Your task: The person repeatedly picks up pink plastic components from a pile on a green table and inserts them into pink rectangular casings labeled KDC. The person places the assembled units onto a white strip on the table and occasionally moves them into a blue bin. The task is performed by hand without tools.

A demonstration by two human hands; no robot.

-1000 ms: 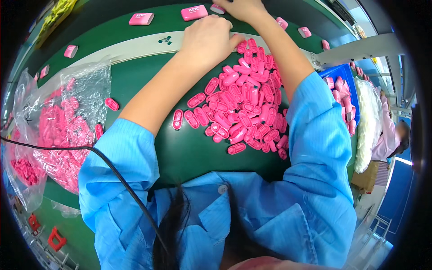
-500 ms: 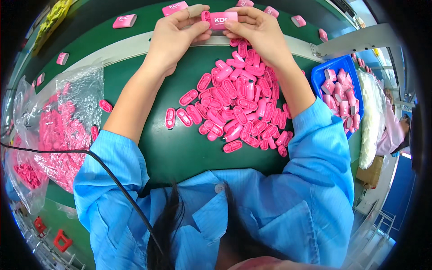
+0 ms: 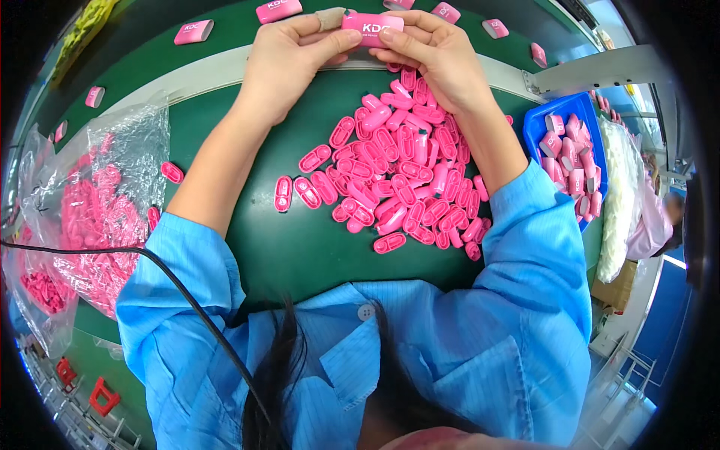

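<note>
Pink end cap, shown half a second ago with its hollow face turned outward at the left of the case, no longer displays that hollow; the case's left end now appears rounded and closed.

Item: one flat pink case (image 3: 367, 22), oblong, smooth and lightly glossy, with softly rounded corners and white lettering on its upper face. Left end a deeper pink than the body, with a small dark detail at its upper corner. Location: held level above the white rail (image 3: 206, 79), beyond the far tip of the pile.

Left hand (image 3: 281, 67): thumb and fingers pinching the left end; tan wrap (image 3: 330, 18) on one finger. Right hand (image 3: 454, 71): gripping the right end, thumb laid across the face.

Nearby: pile of pink caps (image 3: 405, 169), oval, some hollow side up with inner ridges, others domed side up, spread on the green worktop (image 3: 277, 247). Blue bin (image 3: 534, 127), right, containing further pink cases. Clear plastic bag (image 3: 146, 124), left, containing pink parts. Green belt (image 3: 150, 45), beyond the rail, bearing spaced cases of like kind.
</note>
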